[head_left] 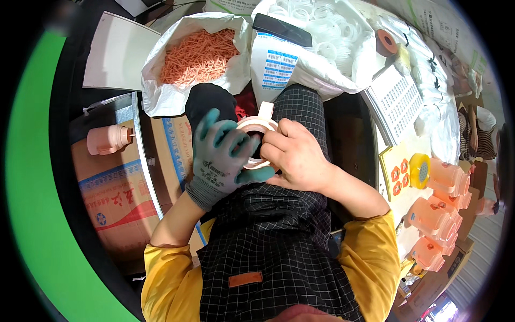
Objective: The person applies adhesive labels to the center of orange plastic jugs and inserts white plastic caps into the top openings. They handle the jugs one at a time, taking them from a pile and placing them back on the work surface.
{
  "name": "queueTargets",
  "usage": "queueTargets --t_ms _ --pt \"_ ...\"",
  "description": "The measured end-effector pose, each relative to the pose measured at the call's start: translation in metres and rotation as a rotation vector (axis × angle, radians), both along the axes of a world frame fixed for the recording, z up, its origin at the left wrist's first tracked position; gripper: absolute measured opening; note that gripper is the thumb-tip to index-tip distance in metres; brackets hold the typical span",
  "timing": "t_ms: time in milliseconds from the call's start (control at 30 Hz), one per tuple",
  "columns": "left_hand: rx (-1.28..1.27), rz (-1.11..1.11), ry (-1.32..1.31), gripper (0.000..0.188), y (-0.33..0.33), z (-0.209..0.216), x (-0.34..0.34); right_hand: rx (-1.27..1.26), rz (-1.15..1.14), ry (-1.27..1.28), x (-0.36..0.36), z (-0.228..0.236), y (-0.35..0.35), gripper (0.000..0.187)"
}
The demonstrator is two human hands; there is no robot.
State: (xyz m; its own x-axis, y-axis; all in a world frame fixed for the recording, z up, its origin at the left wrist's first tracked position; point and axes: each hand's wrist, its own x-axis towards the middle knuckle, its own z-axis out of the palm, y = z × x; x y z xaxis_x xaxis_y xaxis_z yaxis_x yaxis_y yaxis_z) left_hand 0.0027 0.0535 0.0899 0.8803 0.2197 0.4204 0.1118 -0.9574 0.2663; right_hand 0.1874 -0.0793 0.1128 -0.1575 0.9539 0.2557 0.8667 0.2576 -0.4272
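Over my lap is a pink jug (265,110) with a side handle, its round mouth facing up. Around the mouth runs a pale rim; the inside looks dark. My left hand (220,153), in a grey and teal knitted glove, wraps the jug from the left, its fingers curled over the opening. From the right, my bare right hand (298,153) grips the rim with bent fingers pressed at the mouth. Whether those fingertips also pinch something small is hidden. Much of the jug's body is behind both hands.
Ahead stand a white sack (153,94) of thin orange-pink pieces and a bag of clear rings (330,32), with a black phone (281,30) on it. Several pink jugs (434,217), yellow tape (419,170) and a label sheet (394,102) are right; another jug (107,140) lies on a carton left.
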Motion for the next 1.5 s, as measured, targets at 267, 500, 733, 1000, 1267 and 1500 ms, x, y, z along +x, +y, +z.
queueTargets --t_ms 267,500,733,1000,1267,1500 --pt "0.110 0.113 0.212 0.030 -0.001 0.038 0.011 0.165 -0.031 -0.024 -0.014 -0.016 0.000 0.038" --pt "0.113 0.009 0.409 0.019 0.022 0.036 0.030 0.180 -0.021 -0.002 -0.016 -0.021 -0.001 0.036" --pt "-0.679 -0.157 -0.039 0.033 0.027 0.015 0.035 0.374 -0.114 0.086 -0.001 -0.030 -0.030 0.043" --pt "-0.635 -0.468 -0.037 0.036 -0.060 -0.043 0.026 -0.339 -0.837 1.232 -0.012 -0.070 -0.193 0.095" --pt "-1.007 0.280 -0.254 0.086 0.115 -0.097 0.146 -0.239 -0.572 0.316 -0.011 -0.025 -0.140 0.096" --pt "-1.086 0.122 -0.125 0.052 0.132 -0.100 0.187 -0.210 -0.628 0.443 -0.018 -0.043 -0.142 0.099"
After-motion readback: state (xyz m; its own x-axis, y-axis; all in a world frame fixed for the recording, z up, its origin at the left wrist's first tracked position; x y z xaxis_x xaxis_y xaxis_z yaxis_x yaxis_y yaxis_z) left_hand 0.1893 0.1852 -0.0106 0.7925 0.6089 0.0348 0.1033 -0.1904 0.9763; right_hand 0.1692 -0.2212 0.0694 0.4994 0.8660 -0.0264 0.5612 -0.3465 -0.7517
